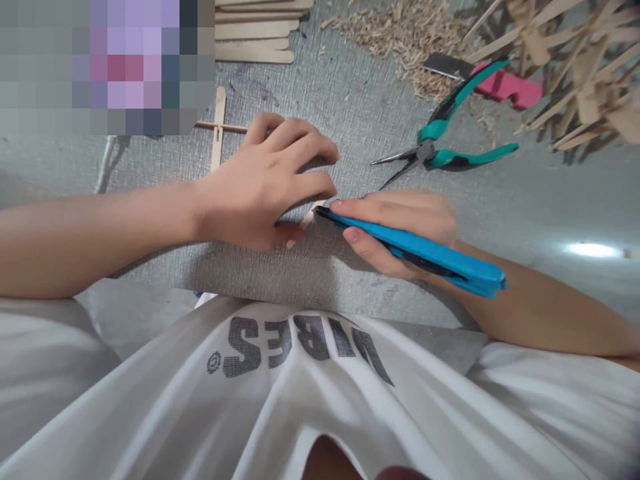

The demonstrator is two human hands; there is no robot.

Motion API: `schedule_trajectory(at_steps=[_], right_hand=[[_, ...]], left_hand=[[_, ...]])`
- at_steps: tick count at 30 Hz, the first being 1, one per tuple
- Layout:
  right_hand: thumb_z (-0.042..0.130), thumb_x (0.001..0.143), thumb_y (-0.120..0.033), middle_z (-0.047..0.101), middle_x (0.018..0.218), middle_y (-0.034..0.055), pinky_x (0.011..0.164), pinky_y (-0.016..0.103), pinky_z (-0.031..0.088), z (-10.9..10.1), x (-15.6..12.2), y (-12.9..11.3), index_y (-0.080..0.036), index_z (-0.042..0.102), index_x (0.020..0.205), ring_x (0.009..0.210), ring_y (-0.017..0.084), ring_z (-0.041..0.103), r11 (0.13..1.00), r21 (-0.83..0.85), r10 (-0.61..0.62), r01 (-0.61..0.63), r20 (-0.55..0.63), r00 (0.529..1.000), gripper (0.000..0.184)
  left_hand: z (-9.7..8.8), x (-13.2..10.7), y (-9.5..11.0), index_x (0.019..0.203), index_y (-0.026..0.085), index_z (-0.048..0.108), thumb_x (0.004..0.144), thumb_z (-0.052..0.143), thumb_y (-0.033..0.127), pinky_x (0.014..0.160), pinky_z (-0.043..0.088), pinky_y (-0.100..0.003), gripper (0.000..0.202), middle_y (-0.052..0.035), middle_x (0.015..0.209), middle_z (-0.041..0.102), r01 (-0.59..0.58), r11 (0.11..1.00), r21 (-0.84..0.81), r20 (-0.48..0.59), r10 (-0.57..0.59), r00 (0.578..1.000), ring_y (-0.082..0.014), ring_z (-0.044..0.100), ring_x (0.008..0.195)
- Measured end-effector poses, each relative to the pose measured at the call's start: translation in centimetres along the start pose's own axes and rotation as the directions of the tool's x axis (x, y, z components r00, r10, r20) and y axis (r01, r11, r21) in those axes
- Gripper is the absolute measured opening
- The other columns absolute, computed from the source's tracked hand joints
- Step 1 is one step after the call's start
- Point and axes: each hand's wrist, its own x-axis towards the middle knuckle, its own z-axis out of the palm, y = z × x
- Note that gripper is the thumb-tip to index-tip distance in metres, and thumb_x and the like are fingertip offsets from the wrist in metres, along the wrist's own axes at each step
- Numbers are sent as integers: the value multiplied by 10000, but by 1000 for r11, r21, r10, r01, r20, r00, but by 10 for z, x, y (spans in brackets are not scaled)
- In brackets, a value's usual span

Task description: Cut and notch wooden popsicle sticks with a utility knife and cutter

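My left hand (270, 173) spreads over the grey surface with its fingers bent. Its thumb and index fingertip press down a short pale craft stick (311, 217), which is partly hidden beneath them. In my right hand (405, 227) is a blue utility knife (425, 248), its dark tip touching or just above that stick. Beyond my left wrist lies an upright craft stick (219, 127) with a slot, crossed by a thin wooden rod (234, 128). Green-and-black needle-nose pliers (426, 153) lie with jaws apart beyond my right hand.
Several craft sticks (257, 30) lie at the top. Wood shavings (400, 33) are heaped beside a pink-handled blade (507, 85). Assembled stick pieces (590, 80) crowd the upper right. A white cord (104, 167) runs at the left. The table's near edge is by my shirt.
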Motion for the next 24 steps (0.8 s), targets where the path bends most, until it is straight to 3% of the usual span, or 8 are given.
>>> schedule_trajectory(at_steps=[4,11,16,20,24], right_hand=[[762,1098,-270,912,994,14,701,269,691,-3,8,-4,-280,845,1318,778,181,863,997,75,37,-36,-7,999,236],[767,1078,-225,923,1049,24,737,275,713,-9,16,-8,-280,853,1299,796,188,871,997,54,56,-60,68,996,243],[744,1091,-330,934,1075,27,722,285,727,-7,9,-1,-297,882,1277,799,204,886,995,64,73,-73,7,997,234],[740,1078,-349,938,1090,33,706,320,732,-11,6,-1,-289,898,1278,774,211,877,967,104,239,-234,-47,970,262],[779,1053,-362,938,1065,12,636,274,700,-14,8,2,-292,906,1274,707,186,857,975,123,186,-185,-2,982,264]], left_hand=[[3,0,0,1450,216,698,939,800,314,1201,359,-753,530,-262,1708,613,-19,1000,-13,-23,19,1000,-552,531,1590],[1,4,6,1383,207,740,879,770,277,1221,382,-769,509,-236,1711,622,25,999,-28,2,-25,1000,-545,546,1592],[5,5,4,1391,226,695,911,717,347,1287,359,-758,495,-110,1715,568,48,999,-16,26,-48,999,-475,514,1621],[8,3,1,1419,223,657,991,586,384,1298,338,-744,463,-51,1695,502,39,999,14,39,-40,998,-442,476,1648],[5,2,2,1478,226,639,1037,502,439,1331,328,-724,508,-22,1695,482,39,999,14,37,-40,999,-433,445,1677]])
